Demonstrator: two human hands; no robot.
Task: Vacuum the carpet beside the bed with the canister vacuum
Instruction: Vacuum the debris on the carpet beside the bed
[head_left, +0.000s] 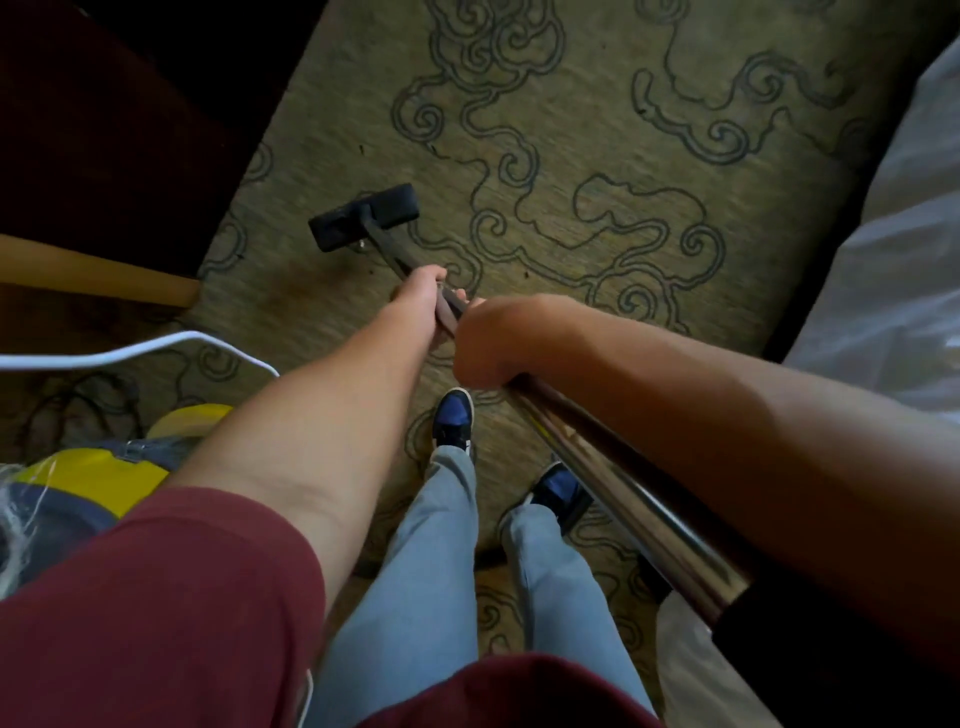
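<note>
The olive carpet (597, 130) with dark swirl lines fills the middle of the view. A black floor nozzle (363, 215) lies flat on it near its left edge. From the nozzle a metal wand (623, 488) runs back toward me and to the right. My left hand (423, 288) grips the wand low down, close to the nozzle. Just behind it my right hand (488, 345) is closed around the wand higher up. The yellow and grey canister (98, 478) sits at my lower left. The bed (893, 270), in white bedding, runs along the right.
A white cable (130, 351) curves across the floor on the left, with dark cords beside it. A wooden furniture leg (93, 275) and dark furniture stand at the upper left. My two feet in blue shoes (457, 415) stand on the carpet below the hands.
</note>
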